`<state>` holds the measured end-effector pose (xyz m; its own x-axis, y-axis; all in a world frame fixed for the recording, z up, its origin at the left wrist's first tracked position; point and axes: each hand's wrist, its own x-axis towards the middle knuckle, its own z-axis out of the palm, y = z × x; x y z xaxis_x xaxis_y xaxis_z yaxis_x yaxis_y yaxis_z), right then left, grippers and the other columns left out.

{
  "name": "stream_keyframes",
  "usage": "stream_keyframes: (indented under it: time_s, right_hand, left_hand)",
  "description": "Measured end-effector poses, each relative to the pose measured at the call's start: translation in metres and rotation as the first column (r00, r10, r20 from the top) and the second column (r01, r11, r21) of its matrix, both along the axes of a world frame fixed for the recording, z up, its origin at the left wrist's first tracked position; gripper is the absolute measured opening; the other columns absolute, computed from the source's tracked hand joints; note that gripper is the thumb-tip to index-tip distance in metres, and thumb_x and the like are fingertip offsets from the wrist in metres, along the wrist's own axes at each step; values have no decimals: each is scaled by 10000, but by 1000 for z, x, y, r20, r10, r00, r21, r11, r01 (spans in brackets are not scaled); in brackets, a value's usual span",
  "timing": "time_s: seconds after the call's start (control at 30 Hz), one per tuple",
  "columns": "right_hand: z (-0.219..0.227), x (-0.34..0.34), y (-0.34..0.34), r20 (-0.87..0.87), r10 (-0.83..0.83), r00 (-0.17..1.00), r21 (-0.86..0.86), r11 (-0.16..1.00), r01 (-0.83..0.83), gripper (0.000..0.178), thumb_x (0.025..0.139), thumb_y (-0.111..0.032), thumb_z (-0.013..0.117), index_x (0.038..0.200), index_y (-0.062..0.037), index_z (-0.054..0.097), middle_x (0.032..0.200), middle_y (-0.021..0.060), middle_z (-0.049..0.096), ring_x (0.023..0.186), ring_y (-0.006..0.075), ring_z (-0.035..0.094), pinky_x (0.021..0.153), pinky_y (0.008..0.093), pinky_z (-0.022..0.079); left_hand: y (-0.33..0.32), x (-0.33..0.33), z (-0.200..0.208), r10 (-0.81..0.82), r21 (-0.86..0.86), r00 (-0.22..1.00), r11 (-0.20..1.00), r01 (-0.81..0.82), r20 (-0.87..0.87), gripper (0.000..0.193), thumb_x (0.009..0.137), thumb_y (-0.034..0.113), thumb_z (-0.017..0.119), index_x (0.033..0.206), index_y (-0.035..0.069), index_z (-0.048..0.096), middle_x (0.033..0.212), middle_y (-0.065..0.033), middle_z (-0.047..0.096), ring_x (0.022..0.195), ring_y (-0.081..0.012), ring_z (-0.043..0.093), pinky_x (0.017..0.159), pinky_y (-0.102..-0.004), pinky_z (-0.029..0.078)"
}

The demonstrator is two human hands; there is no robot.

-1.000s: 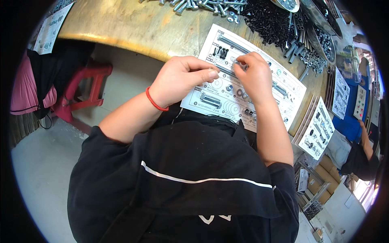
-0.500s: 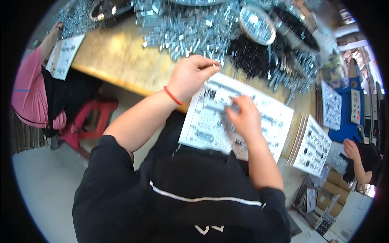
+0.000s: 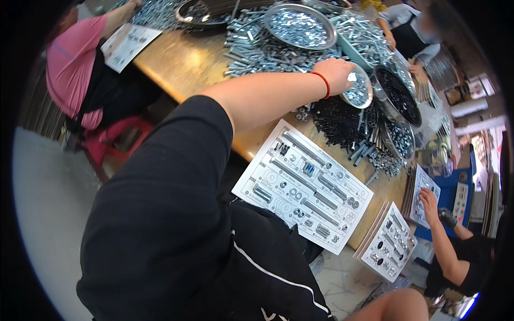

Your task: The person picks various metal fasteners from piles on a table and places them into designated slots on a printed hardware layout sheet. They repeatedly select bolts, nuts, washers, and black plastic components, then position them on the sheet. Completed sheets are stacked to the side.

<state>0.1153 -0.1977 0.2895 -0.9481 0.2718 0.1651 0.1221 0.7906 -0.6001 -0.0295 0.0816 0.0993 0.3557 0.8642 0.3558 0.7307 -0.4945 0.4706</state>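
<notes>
My left hand point(image 3: 336, 76), with a red band at the wrist, reaches across the table to a small round dish point(image 3: 360, 97) of small shiny metal pieces. Its fingers curl down at the dish's near-left rim, and whatever they pinch is hidden. A white card point(image 3: 321, 235) printed with bolts, nuts and washers leans between my lap and the table edge. On it sit some black screws point(image 3: 281, 148) and a small blue-tinted cluster point(image 3: 309, 168). My right hand is out of view; only a bare part of my right arm point(image 3: 393, 307) shows at the lower edge.
Loose bolts point(image 3: 246, 56) are heaped around a large metal tray point(image 3: 300, 27). A pile of black screws point(image 3: 337, 122) lies beside my left wrist. More cards point(image 3: 388, 243) stack at right. Co-workers sit at left, in a pink shirt point(image 3: 75, 59), and at far and lower right.
My left hand has moved right and away from me, from the card's top edge to the small dish. My right hand has left the card and gone out of view.
</notes>
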Motion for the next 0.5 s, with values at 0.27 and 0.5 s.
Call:
stream_keyframes:
  time_s: [0.27, 0.5]
  right_hand:
    - [-6, 1, 30, 101, 143, 985, 25, 989, -146, 288, 820, -232, 663, 1015, -19, 663, 907, 107, 631, 728, 248, 583, 677, 348, 474]
    - [-12, 13, 39, 134, 128, 983, 8, 991, -131, 292, 842, -249, 635, 1015, -15, 659, 922, 118, 630, 743, 257, 584, 694, 366, 471]
  left_hand:
    - [-55, -105, -53, 129, -100, 966, 989, -109, 225, 437, 841, 377, 688, 1199, 131, 652, 812, -64, 653, 747, -218, 634, 695, -346, 521]
    - [-106, -188, -117, 299, -257, 914, 939, -230, 273, 327, 869, 348, 669, 1098, 115, 696, 732, -48, 627, 672, -190, 587, 653, -309, 490]
